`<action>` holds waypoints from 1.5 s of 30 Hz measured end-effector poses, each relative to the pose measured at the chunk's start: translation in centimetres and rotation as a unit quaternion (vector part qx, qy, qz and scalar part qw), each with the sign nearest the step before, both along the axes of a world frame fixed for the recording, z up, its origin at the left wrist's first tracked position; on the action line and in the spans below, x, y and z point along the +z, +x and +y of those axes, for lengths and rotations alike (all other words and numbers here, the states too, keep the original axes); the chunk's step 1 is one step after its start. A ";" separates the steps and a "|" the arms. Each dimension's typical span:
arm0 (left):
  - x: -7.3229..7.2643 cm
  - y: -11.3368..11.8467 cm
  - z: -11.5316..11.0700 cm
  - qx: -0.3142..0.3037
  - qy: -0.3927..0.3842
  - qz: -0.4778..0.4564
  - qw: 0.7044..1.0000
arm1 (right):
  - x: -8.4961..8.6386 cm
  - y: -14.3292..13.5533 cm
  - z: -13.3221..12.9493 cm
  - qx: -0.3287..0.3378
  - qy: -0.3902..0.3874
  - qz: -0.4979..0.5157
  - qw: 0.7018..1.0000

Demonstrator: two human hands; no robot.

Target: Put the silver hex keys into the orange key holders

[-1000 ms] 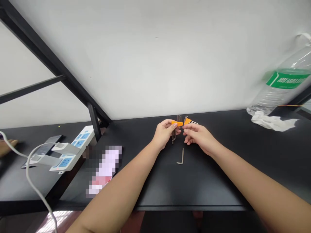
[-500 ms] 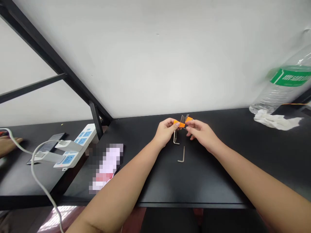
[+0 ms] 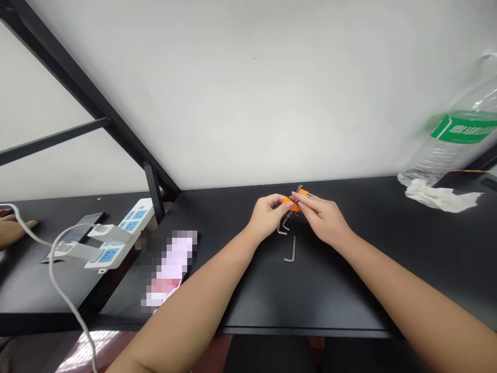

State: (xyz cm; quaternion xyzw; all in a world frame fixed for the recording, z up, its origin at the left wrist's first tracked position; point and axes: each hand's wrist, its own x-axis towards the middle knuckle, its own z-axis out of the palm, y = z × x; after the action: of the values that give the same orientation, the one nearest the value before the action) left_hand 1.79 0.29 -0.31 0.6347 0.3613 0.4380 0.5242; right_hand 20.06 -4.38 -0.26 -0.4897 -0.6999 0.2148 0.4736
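Note:
An orange hex key holder (image 3: 289,205) with several metal keys is held up over the black table. My left hand (image 3: 268,215) pinches it from the left. My right hand (image 3: 321,213) is closed, thumb and fingers pressed together at the keys on the holder's right side. Bent key ends hang below the holder, beside my left fingertips. One loose L-shaped hex key (image 3: 293,249) lies on the table just below my hands. Part of the holder is hidden behind my fingers.
On the left are a white power strip (image 3: 134,223) with cables, a dark phone (image 3: 81,228) and another person's hand (image 3: 13,232). A blurred-out item (image 3: 174,264) lies near my left forearm. At right stand a bottle (image 3: 462,127) and crumpled tissue (image 3: 442,198).
My right hand has moved left and its fingers have closed on a key at the holder. The holder has tilted and sits slightly lower in my left hand.

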 end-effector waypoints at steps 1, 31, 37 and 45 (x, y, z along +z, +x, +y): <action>0.0 0.0 0.0 0.005 0.004 -0.003 1.000 | 0.0 -0.1 0.0 0.006 -0.002 -0.013 1.000; -0.4 0.3 -0.2 0.044 -0.014 -0.120 0.992 | 0.2 -0.2 -1.1 0.022 0.043 -0.118 0.992; 0.3 0.3 -0.3 0.027 -0.024 -0.147 0.988 | 0.5 -0.6 -0.5 -0.016 -0.079 0.012 0.997; 0.8 0.9 -0.7 -0.002 -0.017 -0.193 0.981 | -0.2 -1.6 0.2 0.056 -0.179 0.185 0.965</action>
State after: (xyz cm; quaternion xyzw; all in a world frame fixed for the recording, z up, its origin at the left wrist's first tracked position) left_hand 2.64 -0.39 0.45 0.5297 0.2591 0.5449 0.5961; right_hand 18.43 -4.13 -0.43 -0.4783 -0.5761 0.4496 0.4871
